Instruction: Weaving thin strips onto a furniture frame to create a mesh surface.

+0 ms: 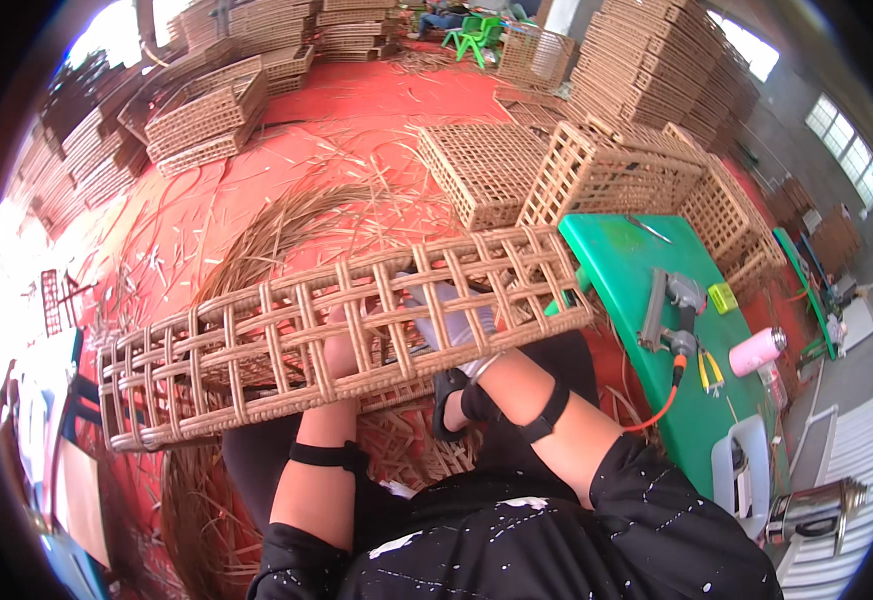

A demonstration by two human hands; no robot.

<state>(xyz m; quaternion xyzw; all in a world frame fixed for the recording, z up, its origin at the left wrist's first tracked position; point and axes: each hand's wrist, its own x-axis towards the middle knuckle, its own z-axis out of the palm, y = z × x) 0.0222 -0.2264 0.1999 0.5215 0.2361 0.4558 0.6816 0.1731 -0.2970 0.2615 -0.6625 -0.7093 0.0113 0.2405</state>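
Observation:
A long woven rattan basket [387, 372] with an open lattice lies tilted across my lap, from the left up to the green table. My left hand [340, 345] is behind its lattice wall; strips cover most of it, so its fingers do not show clearly. My right hand [477, 322], in a pale glove, reaches inside the basket and shows only in pieces through the gaps. Whether it holds anything is hidden. Dark bands wrap both forearms. To the right, a pneumatic staple gun [687, 296] lies on the table, joined to an orange hose [663, 408].
Green table [612, 258] at right bears yellow-handled pliers [704, 372], a pink bottle [757, 352] and a small yellow box [723, 298]. More rattan baskets [482, 165] stand ahead; stacks [647, 65] rise behind. Loose strips [282, 225] litter the red floor. A metal kettle [819, 510] sits lower right.

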